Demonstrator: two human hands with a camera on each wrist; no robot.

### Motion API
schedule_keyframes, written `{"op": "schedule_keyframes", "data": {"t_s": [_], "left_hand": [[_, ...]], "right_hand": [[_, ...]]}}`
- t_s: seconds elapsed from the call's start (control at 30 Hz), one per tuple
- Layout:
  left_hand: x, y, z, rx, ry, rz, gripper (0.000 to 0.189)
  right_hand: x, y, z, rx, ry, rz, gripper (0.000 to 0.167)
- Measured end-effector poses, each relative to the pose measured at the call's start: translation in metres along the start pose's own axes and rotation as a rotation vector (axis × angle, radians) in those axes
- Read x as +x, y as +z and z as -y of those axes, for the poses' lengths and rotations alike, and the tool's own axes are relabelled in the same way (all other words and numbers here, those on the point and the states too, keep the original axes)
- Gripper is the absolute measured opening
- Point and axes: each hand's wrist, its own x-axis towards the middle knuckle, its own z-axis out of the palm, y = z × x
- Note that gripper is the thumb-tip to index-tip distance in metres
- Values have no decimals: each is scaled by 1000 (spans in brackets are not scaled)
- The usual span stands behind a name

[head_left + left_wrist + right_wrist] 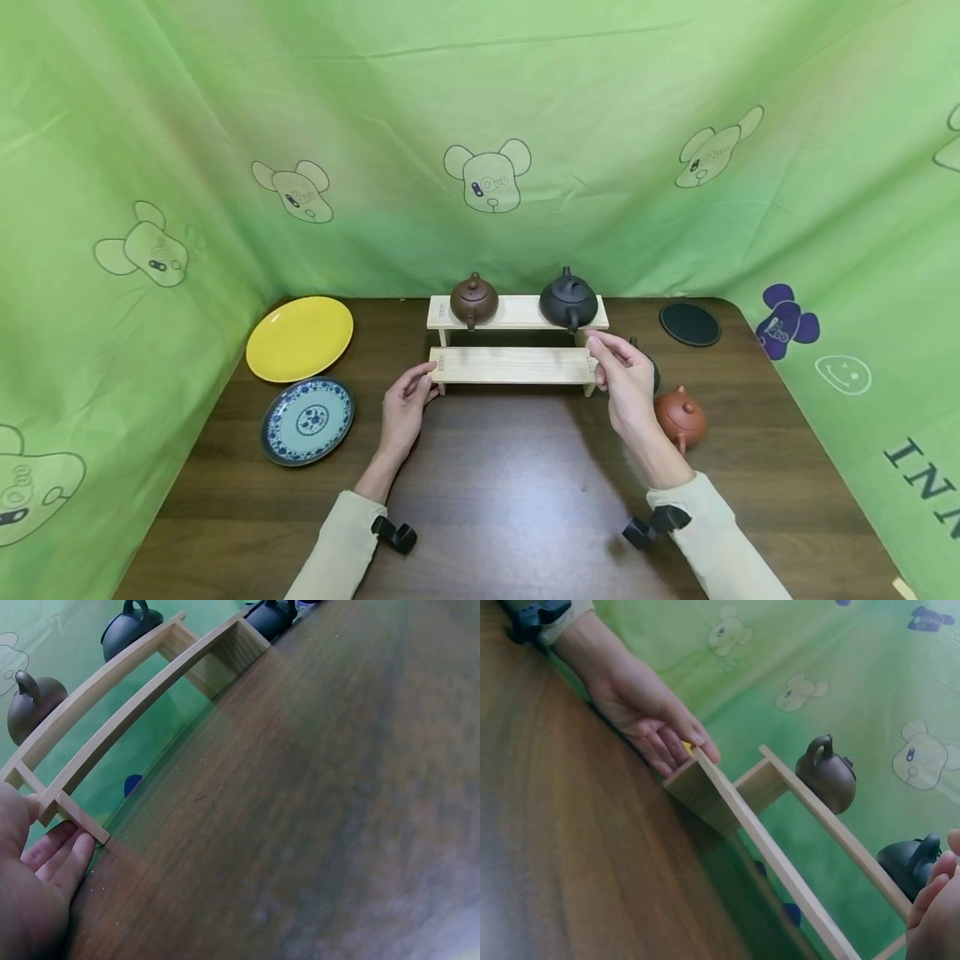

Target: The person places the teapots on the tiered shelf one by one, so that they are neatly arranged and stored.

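Head view: one round brown teapot point(472, 300) and one round black teapot point(564, 298) top the pale wooden two-tier stand point(517, 365) near the far edge of the brown wooden bench point(517, 475). Left wrist: the left hand point(34, 889) grips the stand. Right wrist: the right hand point(939, 915) is near the black teapot; I cannot tell its hold.

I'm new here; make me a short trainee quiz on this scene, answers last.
1. Which shelf of the two-tier pale wooden rack holds the round dark-brown teapot?
2. True or false: the person's bare left hand grips the round reddish teapot.
3. Which lies nearer the person: the round yellow plate or the round blue-patterned plate?

Key: 1. Upper. 2. False; it touches the rack's left end. 3. The blue-patterned plate.
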Motion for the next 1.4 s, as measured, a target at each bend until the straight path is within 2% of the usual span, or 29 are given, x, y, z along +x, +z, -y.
{"op": "schedule_keyframes", "data": {"t_s": [0.3, 0.47, 0.63, 0.93, 1.4], "left_hand": [[0, -1, -1, -6, -15, -8, 29], [0, 0, 1, -7, -3, -11, 29], [0, 0, 1, -6, 7, -8, 29], [1, -1, 0, -6, 2, -4, 29], [0, 0, 2, -1, 31, -3, 29]], "right_hand": [[-20, -21, 9, -59, 45, 69, 17], [-33, -33, 14, -70, 52, 119, 17], [-45, -47, 17, -95, 36, 133, 21], [-64, -71, 19, -95, -14, 101, 18], [-87, -119, 8, -86, 13, -28, 21]]}}
